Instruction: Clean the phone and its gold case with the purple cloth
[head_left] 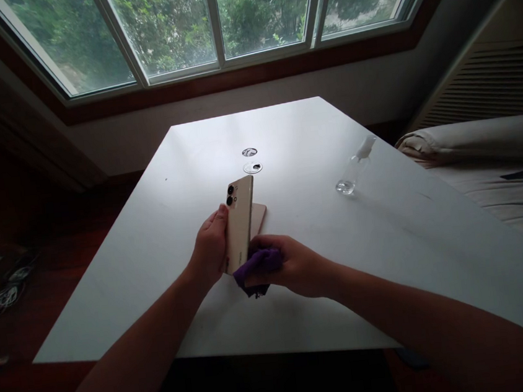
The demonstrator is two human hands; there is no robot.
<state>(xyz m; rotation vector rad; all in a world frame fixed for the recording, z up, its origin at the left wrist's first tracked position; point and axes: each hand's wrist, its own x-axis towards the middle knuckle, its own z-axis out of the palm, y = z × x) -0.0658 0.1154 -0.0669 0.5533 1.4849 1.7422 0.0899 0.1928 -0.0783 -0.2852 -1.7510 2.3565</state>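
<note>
My left hand (209, 245) is closed on a pale gold phone (241, 223), thumb along its left edge. The phone is tilted up, its back with the dark camera lenses showing. A purple cloth (258, 265) is bunched in my right hand (297, 264), against the phone's lower right edge. Behind the phone, a second flat pinkish object (258, 216) shows partly on the white table (186, 191); the rest of it is hidden.
A clear spray bottle (354, 167) with a white top stands on the table's right side. Two round inserts (253, 167) are set in the tabletop beyond the phone. Windows are behind the table, and a bed (484, 179) lies to the right.
</note>
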